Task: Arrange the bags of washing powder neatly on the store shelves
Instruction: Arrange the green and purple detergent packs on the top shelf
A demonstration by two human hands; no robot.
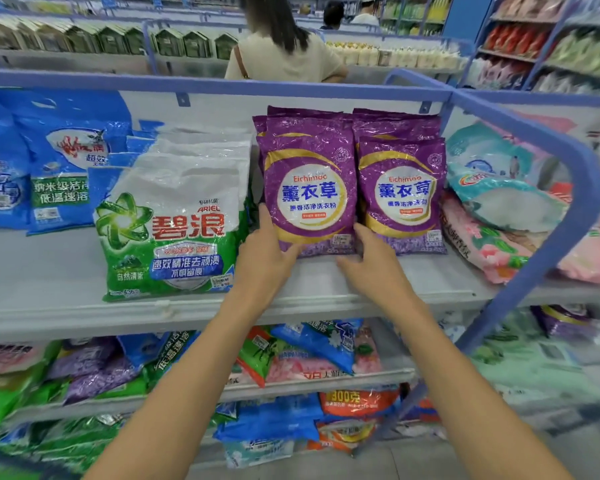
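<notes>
purple bag (309, 183), glossy crinkled plastic; left hand (262, 254), right hand (373, 261) grip

The blue bag (0, 161) is cut off left; rear purple bags (302, 114) hide behind the front purple bag (309, 188).

Left hand (264, 252), right hand (373, 263) extended; both curled.

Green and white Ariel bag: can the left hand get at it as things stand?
Probably yes: the left hand, holding the left purple bag, is right beside the Ariel bag; nothing stands between.
</notes>
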